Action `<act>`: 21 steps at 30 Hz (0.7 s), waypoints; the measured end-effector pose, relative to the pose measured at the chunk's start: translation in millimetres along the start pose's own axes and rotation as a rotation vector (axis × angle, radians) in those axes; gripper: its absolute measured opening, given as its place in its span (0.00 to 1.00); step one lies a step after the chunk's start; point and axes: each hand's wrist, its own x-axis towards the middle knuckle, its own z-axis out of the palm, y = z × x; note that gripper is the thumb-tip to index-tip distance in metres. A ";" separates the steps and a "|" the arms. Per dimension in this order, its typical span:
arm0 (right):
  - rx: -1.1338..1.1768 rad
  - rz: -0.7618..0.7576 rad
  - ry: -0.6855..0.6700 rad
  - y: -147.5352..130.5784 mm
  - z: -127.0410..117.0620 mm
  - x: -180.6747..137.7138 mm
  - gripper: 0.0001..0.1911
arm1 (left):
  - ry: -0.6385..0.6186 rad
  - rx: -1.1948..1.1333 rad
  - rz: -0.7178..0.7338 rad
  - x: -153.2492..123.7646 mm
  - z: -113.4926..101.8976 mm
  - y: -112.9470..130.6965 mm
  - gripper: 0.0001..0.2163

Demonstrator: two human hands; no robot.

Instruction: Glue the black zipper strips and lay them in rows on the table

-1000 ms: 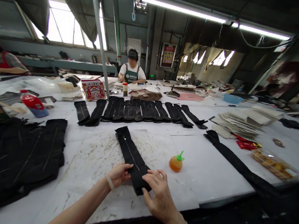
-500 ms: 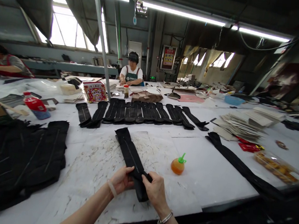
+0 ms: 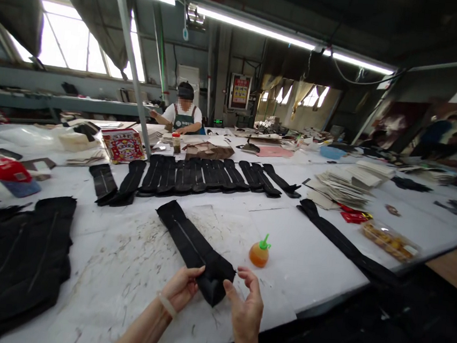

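Head view: long black fabric strip (image 3: 194,249) lying slantwise on the white table (image 3: 316,266), near end lifted and pinched by the left hand (image 3: 182,287), with the right hand (image 3: 248,309) just beside that end, fingers spread and holding nothing. Likely light, soft and limp; best taken at the near end or along both edges. Orange bottle (image 3: 259,252) near, apart from the strip.

I see a black strip (image 3: 192,246) on the white, dark-scuffed table (image 3: 316,266), an orange bottle (image 3: 258,255) with green cap at three o'clock, red-labelled bottle (image 3: 6,171) at ten.
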 end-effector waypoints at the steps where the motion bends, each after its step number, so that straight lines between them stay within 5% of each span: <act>1: 0.010 0.025 0.008 3.6 1.1 -3.3 0.21 | -0.003 -0.008 0.006 -1.4 2.1 -0.9 0.08; 6: -0.037 0.129 0.053 14.0 24.4 -3.4 0.33 | -0.020 -0.049 0.036 -8.3 11.9 -12.9 0.09; 9: -0.049 0.096 0.065 8.6 33.5 3.3 0.30 | -0.008 -0.071 0.070 -10.0 14.8 -20.2 0.11; 12: -0.169 -0.108 0.014 0.2 30.2 5.5 0.17 | 0.010 -0.035 0.114 -10.1 13.9 -24.2 0.10; 14: -0.305 -0.316 -0.105 -3.1 23.9 3.7 0.14 | 0.014 0.007 0.154 -9.9 10.7 -25.4 0.10; 17: -0.376 -0.553 -0.343 -4.8 14.6 0.7 0.23 | 0.005 0.069 0.201 -9.7 1.6 -25.7 0.11; 21: -0.245 -0.533 -0.683 -12.7 7.8 8.7 0.19 | 0.026 0.152 0.202 -12.2 -13.4 -25.5 0.11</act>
